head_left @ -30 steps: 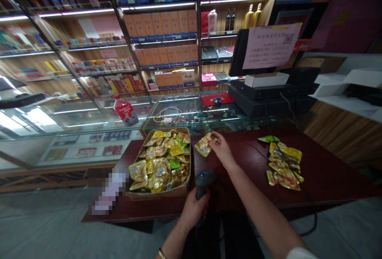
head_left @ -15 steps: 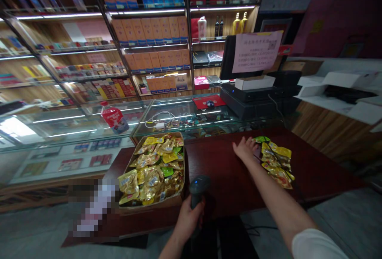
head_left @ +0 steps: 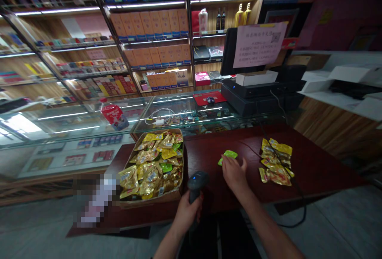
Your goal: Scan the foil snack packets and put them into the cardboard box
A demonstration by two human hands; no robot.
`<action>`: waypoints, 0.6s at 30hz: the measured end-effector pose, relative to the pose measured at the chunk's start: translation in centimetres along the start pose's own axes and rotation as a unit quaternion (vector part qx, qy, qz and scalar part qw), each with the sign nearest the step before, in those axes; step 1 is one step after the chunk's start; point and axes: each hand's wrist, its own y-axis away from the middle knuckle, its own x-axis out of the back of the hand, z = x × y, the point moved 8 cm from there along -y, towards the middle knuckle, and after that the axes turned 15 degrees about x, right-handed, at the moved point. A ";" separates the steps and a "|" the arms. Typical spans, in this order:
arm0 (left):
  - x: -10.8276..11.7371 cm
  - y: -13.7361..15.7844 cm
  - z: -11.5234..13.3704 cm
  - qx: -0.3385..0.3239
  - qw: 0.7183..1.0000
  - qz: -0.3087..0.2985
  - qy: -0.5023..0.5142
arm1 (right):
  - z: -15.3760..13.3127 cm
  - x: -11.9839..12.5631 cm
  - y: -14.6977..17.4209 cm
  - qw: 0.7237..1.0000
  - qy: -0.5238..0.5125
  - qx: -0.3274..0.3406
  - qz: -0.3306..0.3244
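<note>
My left hand (head_left: 188,211) is wrapped round the handle of a dark barcode scanner (head_left: 197,179), its head up and a small blue light on top. My right hand (head_left: 234,174) is over the middle of the dark red table, its fingers on a green snack packet (head_left: 230,154) that they partly cover. To the left of the scanner, an open cardboard box (head_left: 182,163) is heaped with gold, yellow and green snack packets (head_left: 151,177). A small pile of gold and yellow packets (head_left: 276,159) lies to the right of my right hand, with a dark cable across it.
Behind the table (head_left: 203,151) runs a glass display counter (head_left: 140,110) with a red bottle (head_left: 113,115), a white cable (head_left: 161,116) and a mouse (head_left: 210,100) on it. A monitor (head_left: 228,58) with a paper notice stands at the back right. Lit shelves line the wall.
My right hand has moved left from the pile to the middle of the table, bringing the green packet with it. My left hand stays nearly in place with the scanner.
</note>
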 end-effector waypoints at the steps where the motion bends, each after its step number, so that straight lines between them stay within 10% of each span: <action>1: 0.0 0.0 0.0 -0.002 1.000 -0.001 -0.002 | -1.1 0.0 1.1 0.999 -0.031 0.007 0.000; 10: -0.2 0.4 0.5 -0.019 1.000 -0.004 -0.004 | -1.2 0.5 3.2 0.993 -0.029 -0.110 0.029; 18: -0.3 0.6 0.5 -0.010 1.000 -0.008 0.001 | 0.3 0.8 3.6 0.948 -0.287 -0.099 0.093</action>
